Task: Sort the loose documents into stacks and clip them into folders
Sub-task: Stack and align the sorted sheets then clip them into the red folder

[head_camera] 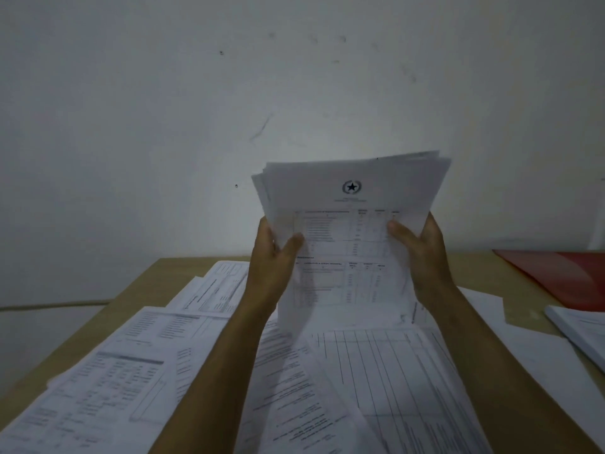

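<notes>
While loose sheets (137, 371) lie fanned and overlapping across the near part of the wooden table (154, 273), your forearms reach over them toward the wall. One big ruled form (386, 371) lies nearest the middle, partly under your right arm. Just beyond it you hold a stack of papers (350, 204) upright above the table, its top sheet facing you with a round star emblem over printed tables. Your left hand (271, 257) grips the stack's left edge, thumb curled over the front and fingers hidden behind. Your right hand (422, 250) grips the right edge the same way. The sheets' top edges are uneven. To your right a thin white pile (579, 332) sits near the table edge, and farther back lies a red folder (563, 276). Behind everything stands a scuffed white wall (196, 93).
</notes>
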